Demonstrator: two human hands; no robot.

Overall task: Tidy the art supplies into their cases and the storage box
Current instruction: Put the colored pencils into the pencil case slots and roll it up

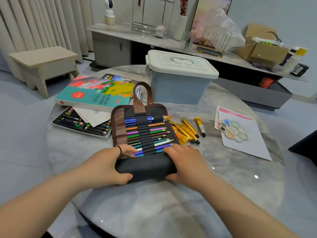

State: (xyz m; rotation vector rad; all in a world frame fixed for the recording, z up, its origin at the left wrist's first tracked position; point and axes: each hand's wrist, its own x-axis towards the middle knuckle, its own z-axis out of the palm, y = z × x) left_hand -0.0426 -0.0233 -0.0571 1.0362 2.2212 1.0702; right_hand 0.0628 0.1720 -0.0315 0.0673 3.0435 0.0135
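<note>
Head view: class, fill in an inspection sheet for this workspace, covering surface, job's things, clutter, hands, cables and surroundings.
Surface: round marbled table, glossy, with light glints.
Job's things: pencil roll partly rolled up, coloured pencils in its loops; gold paint tubes loose to its right; acrylic box overlapping an open tin of crayon-like sticks; storage box behind, lid on.
Clutter: paint palette lying on a paper sheet, right side.
Hands: left hand and right hand grip the rolled end, fingers over the top.
Cables: nothing seen on the table.
Surroundings: wooden stool, low cabinet, cardboard box.
</note>
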